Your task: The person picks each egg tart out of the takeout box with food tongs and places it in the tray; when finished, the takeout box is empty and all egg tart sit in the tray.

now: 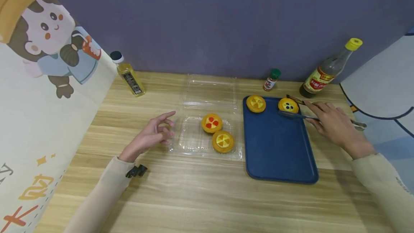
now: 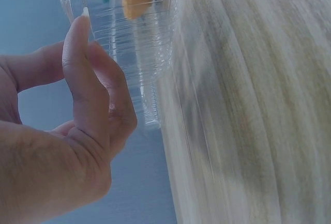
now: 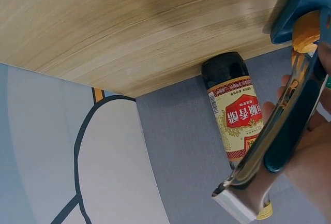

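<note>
We see the right hand [image 1: 333, 123] wrapped around a pair of tongs [image 3: 297, 123], shiny metal with smooth dark-teal grips, whose two arms reach to either side of a round, blue-dotted tart [image 1: 289, 103] at the far right corner of a matte blue tray [image 1: 278, 150] with rounded corners; how firmly the tips press, we cannot tell. Near the tray's far left corner we find a wedge-topped tart [image 1: 256, 103] with a golden, raised rim. Our left hand [image 1: 153, 131] holds nothing, its fingers loosely bent and a little apart, just beside the ribbed, see-through plastic box [image 1: 194, 139], though we cannot tell whether a fingertip touches it. Inside, a red-dotted tart [image 1: 211, 123] and a yellow-wedged tart [image 1: 223, 141] sit against each other, and beneath everything we see the streaky wood grain of the table [image 1: 194, 193]
</note>
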Demonstrator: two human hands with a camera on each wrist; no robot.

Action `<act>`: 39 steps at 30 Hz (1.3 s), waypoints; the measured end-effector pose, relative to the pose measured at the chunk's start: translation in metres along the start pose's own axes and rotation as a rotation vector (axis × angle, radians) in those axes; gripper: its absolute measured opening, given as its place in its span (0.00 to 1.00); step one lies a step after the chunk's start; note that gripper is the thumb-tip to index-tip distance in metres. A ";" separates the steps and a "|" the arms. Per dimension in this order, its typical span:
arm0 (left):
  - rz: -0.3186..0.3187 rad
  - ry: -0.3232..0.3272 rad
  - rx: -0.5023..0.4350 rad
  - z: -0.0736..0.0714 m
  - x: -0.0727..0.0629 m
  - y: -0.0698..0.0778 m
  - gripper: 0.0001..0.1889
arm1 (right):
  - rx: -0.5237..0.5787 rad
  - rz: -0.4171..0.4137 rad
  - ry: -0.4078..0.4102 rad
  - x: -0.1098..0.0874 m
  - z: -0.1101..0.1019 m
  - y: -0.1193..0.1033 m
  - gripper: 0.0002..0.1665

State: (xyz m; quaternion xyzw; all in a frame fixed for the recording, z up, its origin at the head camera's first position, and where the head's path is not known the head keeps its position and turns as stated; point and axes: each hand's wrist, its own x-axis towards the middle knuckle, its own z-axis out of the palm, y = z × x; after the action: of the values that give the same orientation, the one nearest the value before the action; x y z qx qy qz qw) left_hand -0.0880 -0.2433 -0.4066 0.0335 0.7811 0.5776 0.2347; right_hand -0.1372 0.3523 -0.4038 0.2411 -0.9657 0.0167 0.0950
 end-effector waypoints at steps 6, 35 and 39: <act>0.000 0.002 -0.010 0.000 0.000 -0.001 0.46 | -0.010 -0.007 0.003 -0.002 -0.005 -0.002 0.44; -0.005 -0.001 -0.031 -0.001 0.001 -0.003 0.48 | 0.002 -0.247 0.159 0.030 -0.039 -0.055 0.36; -0.002 0.000 -0.036 0.000 0.002 -0.004 0.48 | 0.007 -0.356 0.181 0.049 -0.045 -0.080 0.27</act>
State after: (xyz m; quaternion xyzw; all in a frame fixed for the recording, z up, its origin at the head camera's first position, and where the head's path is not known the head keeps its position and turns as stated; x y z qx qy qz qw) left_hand -0.0890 -0.2439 -0.4107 0.0287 0.7705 0.5915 0.2360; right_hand -0.1338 0.2624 -0.3519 0.4057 -0.8953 0.0247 0.1822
